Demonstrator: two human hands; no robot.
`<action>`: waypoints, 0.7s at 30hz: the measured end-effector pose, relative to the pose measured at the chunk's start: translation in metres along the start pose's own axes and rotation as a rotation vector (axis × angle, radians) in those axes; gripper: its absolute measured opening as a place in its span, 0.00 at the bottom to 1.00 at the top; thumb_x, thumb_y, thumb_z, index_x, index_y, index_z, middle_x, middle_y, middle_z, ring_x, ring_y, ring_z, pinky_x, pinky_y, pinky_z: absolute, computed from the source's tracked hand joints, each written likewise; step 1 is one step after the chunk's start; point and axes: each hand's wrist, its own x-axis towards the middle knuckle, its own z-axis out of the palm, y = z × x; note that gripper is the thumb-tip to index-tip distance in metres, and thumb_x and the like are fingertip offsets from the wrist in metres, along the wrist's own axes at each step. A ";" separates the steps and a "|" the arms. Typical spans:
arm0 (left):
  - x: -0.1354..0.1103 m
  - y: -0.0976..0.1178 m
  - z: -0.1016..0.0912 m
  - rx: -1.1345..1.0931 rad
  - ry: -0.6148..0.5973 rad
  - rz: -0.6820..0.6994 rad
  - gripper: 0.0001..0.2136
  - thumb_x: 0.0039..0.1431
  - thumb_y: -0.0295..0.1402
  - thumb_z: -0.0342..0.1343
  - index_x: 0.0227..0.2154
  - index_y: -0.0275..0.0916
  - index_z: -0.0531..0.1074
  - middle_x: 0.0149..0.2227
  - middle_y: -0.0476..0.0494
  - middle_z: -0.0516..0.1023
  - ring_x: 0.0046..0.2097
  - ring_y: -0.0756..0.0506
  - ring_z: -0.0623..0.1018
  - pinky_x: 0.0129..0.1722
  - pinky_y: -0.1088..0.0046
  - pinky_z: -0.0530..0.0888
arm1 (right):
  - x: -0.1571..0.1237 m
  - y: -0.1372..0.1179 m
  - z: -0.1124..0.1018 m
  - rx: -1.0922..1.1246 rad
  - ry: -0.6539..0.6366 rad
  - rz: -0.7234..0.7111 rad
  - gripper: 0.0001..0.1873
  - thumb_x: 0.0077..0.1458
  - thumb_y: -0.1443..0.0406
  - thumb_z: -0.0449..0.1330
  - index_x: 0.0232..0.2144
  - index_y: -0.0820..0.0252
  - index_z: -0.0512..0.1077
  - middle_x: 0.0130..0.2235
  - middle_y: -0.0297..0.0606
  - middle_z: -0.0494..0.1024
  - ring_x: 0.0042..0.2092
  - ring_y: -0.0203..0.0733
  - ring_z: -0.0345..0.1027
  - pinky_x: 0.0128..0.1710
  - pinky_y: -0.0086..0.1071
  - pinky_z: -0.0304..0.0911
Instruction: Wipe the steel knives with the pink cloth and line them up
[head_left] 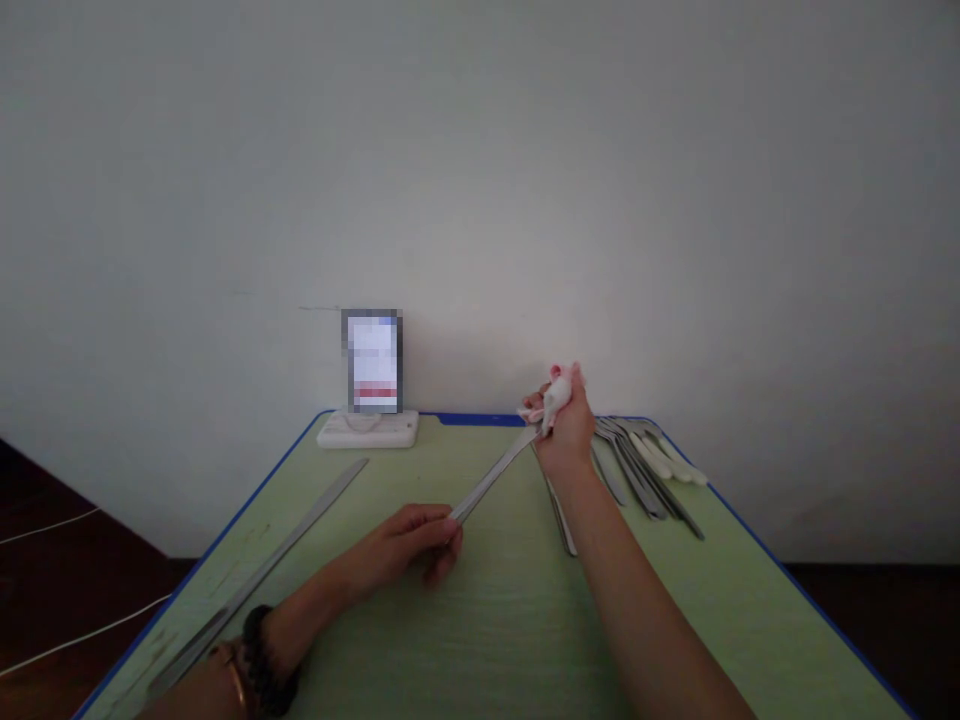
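Note:
My left hand grips the near end of a long silver piece of cutlery, held slanting up and away over the table. Its far end reaches a white and pink cloth bunched in my right hand, whose fingers are closed around it. The cloth hides that end, so I cannot tell the kind of cutlery. On the left of the table a table knife lies diagonally, partly beside my left forearm. Just under my right wrist, more metal cutlery rests on the table, partly covered.
Several metal utensils and some with white handles lie at the back right of the green table. A phone with a blurred screen stands on a white base at the back left. Behind rises a pale wall.

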 end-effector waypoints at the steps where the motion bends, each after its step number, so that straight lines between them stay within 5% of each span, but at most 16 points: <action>1: 0.001 -0.001 0.003 0.019 0.072 0.008 0.17 0.55 0.49 0.50 0.29 0.37 0.66 0.20 0.56 0.62 0.20 0.54 0.61 0.20 0.79 0.58 | -0.001 0.003 0.001 -0.064 0.026 -0.019 0.19 0.52 0.48 0.54 0.31 0.58 0.65 0.15 0.21 0.61 0.14 0.28 0.54 0.12 0.22 0.54; 4: 0.004 -0.006 0.013 0.231 0.348 0.075 0.16 0.59 0.48 0.45 0.32 0.39 0.63 0.19 0.58 0.56 0.19 0.53 0.58 0.19 0.79 0.55 | -0.006 0.019 0.004 -0.241 0.071 -0.059 0.23 0.53 0.46 0.52 0.33 0.60 0.68 0.18 0.26 0.65 0.15 0.29 0.56 0.10 0.22 0.52; 7: 0.002 -0.007 0.017 0.481 0.494 0.106 0.15 0.61 0.46 0.40 0.31 0.40 0.62 0.17 0.58 0.54 0.20 0.52 0.58 0.20 0.77 0.54 | -0.013 0.038 0.002 -0.285 0.068 -0.065 0.25 0.52 0.45 0.50 0.32 0.60 0.69 0.20 0.29 0.67 0.18 0.30 0.60 0.11 0.21 0.54; 12: -0.001 -0.005 0.017 0.682 0.533 0.105 0.15 0.61 0.46 0.41 0.33 0.40 0.66 0.15 0.58 0.54 0.19 0.50 0.60 0.21 0.76 0.54 | -0.025 0.058 -0.011 -0.297 0.063 -0.042 0.29 0.51 0.42 0.48 0.34 0.60 0.69 0.21 0.29 0.67 0.18 0.30 0.58 0.12 0.22 0.57; 15: 0.000 -0.004 0.021 0.822 0.501 0.073 0.15 0.61 0.45 0.43 0.38 0.40 0.67 0.16 0.56 0.63 0.20 0.48 0.66 0.23 0.75 0.57 | -0.028 0.060 -0.013 -0.287 0.068 -0.017 0.28 0.50 0.42 0.49 0.33 0.60 0.68 0.23 0.30 0.70 0.18 0.30 0.59 0.11 0.22 0.57; 21: -0.003 -0.010 0.030 1.031 0.471 0.026 0.18 0.64 0.41 0.38 0.49 0.40 0.65 0.33 0.40 0.79 0.34 0.41 0.78 0.35 0.70 0.68 | -0.013 0.028 -0.016 -0.246 0.059 0.011 0.25 0.51 0.45 0.51 0.32 0.61 0.70 0.21 0.30 0.70 0.16 0.29 0.59 0.10 0.22 0.56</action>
